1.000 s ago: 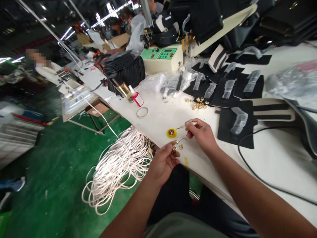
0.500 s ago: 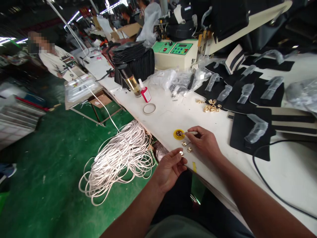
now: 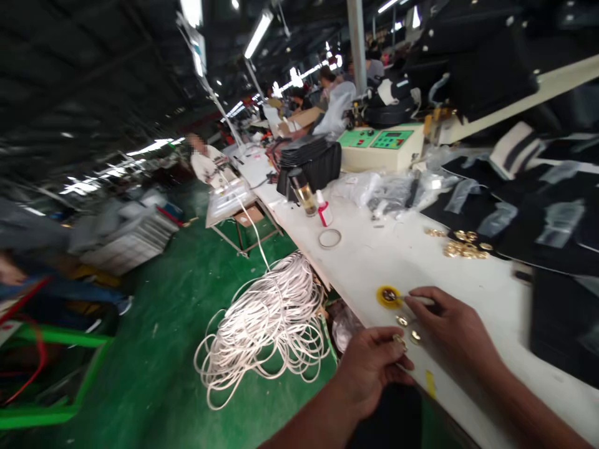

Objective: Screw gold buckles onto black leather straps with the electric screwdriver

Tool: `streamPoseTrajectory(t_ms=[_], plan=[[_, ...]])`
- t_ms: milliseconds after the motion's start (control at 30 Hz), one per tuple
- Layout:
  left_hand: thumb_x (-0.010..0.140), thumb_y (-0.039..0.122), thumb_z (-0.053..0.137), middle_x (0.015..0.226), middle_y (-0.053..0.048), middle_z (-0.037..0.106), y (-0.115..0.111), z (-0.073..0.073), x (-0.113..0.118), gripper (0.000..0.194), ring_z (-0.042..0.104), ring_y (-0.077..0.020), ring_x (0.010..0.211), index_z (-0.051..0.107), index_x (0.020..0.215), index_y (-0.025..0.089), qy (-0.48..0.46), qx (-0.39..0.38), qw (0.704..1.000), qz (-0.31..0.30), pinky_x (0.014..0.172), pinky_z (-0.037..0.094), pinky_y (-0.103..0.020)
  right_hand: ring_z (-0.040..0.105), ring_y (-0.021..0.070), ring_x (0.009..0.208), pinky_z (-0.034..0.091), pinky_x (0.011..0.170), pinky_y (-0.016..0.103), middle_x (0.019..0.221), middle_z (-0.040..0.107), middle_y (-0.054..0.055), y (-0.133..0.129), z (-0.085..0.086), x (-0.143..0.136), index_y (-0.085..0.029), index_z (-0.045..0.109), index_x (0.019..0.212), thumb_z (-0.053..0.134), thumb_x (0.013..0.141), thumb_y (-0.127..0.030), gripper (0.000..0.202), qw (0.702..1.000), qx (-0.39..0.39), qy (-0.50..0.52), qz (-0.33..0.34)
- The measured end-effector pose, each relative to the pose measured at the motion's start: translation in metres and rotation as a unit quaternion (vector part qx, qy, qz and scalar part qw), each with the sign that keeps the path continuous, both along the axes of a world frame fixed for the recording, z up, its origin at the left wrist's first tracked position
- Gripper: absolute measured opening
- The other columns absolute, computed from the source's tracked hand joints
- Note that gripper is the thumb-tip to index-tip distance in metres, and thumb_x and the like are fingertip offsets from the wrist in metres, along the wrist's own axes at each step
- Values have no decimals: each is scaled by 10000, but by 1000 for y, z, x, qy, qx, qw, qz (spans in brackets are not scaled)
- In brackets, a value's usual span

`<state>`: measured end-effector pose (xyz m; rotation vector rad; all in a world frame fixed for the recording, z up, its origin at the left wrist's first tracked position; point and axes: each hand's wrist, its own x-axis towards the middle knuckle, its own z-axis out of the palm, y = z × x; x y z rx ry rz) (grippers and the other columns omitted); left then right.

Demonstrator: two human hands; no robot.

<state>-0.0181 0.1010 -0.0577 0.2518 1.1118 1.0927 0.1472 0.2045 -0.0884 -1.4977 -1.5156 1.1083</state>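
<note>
My left hand (image 3: 372,368) pinches a small shiny gold metal fitting (image 3: 399,340) between thumb and fingertips at the table's front edge. A thin pale stick (image 3: 423,300) is held in my right hand (image 3: 458,324), its tip over a small round yellow dish (image 3: 381,299). Dark, shiny contents sit in the dish; I cannot make out what they are. Between the dish and my hands lie two more gold fittings, one (image 3: 401,320) closer to the dish and another (image 3: 415,337) beside my right hand.
Farther back are a pile of gold fittings (image 3: 461,251), a ring (image 3: 330,238), a red bottle with white cap (image 3: 324,213) and a tall flask (image 3: 305,198). Black panels (image 3: 561,299) lie at right. A control box (image 3: 402,153) stands behind. Coiled white cord (image 3: 271,324) covers the floor at left.
The camera has turned left and up, so everything sits farther right and lower in the picture. Both hands keep their holds, the stick's tip still at the yellow dish.
</note>
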Motion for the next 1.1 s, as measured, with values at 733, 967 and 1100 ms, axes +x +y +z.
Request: streamPoseTrajectory(t_ms=[733,967,1100], plan=[[626,464,937,727,-28,710,13,-5,-2,645,628,-114,584,778,1122,84,290,110,950,23,603,508,-252,574,194,596,468,594,308,605,636,7,-5,14,7,-195,741,1100,771,734,-715,637,983,-52,179,-11],[553,393,963,569,5,652,29,-40,-14,447,553,-103,480,723,817,124,297,102,948,50,484,420,-221,566,205,584,463,615,328,551,583,-13,-6,15,-1,-201,756,1015,771,722,-717,594,973,-53,223,-9],[587,360,930,544,-1,652,34,-44,-20,365,548,-107,470,713,772,132,302,120,945,37,471,410,-218,555,186,588,459,647,320,559,575,-26,-5,10,-2,-213,731,993,720,827,-691,506,968,-18,251,-10]])
